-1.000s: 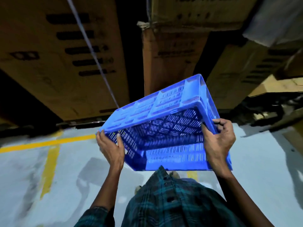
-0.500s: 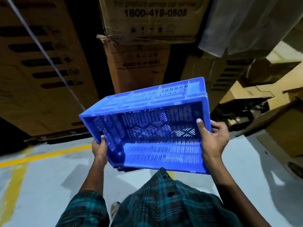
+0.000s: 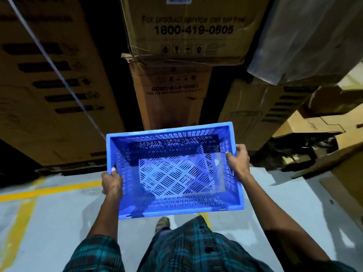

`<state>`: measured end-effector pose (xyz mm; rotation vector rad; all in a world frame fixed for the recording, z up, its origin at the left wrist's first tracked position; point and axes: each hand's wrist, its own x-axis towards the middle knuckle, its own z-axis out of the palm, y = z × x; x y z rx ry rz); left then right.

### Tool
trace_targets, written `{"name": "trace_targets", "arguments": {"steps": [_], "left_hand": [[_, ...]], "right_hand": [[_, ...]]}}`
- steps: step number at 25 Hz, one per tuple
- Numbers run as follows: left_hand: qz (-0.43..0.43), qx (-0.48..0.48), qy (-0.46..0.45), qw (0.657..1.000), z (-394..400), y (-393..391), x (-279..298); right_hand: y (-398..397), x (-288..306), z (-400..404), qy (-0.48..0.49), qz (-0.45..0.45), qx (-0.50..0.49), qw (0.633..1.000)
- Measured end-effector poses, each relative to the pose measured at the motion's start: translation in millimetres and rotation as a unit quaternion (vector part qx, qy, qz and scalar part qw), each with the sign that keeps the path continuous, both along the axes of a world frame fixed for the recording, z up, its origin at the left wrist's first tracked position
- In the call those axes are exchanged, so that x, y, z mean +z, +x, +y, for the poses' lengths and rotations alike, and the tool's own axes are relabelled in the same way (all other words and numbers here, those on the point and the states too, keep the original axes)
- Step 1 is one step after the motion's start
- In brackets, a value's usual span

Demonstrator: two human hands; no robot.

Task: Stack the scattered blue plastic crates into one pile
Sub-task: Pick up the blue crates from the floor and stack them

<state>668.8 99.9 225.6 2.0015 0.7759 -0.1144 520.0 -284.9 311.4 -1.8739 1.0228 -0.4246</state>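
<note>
Left hand (image 3: 111,182) curls over the crate's left rim, right hand (image 3: 236,162) clamps the right rim, thumb inside. Blue crate (image 3: 174,171) is carried mouth-up at waist height above the grey floor (image 3: 59,213), facing the stacked cartons (image 3: 188,36). No pile visible; keep it level, grip symmetric, align corners before lowering

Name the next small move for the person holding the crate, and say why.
Probably carry it on toward wherever the pile is. The blue crate is held clear of the floor, opening up, the left hand and right hand gripping its side rims, and no other crate is in view.
</note>
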Motion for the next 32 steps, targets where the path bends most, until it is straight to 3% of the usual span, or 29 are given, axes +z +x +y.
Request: {"name": "trace_targets", "arguments": {"steps": [7, 16, 19, 26, 29, 32], "left_hand": [[0.037, -0.045, -0.025, 0.998, 7.8, 74.5, -4.3], [0.079, -0.118, -0.001, 0.990, -5.5, 142.9, -26.6], [0.084, -0.113, -0.037, 0.989, -16.8, 146.8, -29.2], [0.088, -0.091, -0.102, 0.987, -27.5, 156.4, -38.2], [0.092, -0.121, -0.050, 0.987, -30.9, 149.7, -39.5], [0.101, -0.144, 0.003, 0.984, -27.3, 129.9, -43.1]], "right_hand": [[89.4, -22.2, -5.6, 0.009, 0.145, 0.039, 0.989], [171.6, -55.9, -25.1, 0.017, 0.212, 0.044, 0.976], [188.7, -63.2, -29.5, 0.032, 0.219, 0.068, 0.973], [199.1, -78.5, -43.4, 0.154, 0.215, 0.110, 0.958], [189.2, -77.1, -39.9, 0.144, 0.183, 0.101, 0.967], [153.4, -84.1, -26.7, 0.091, 0.216, 0.111, 0.966]]}}
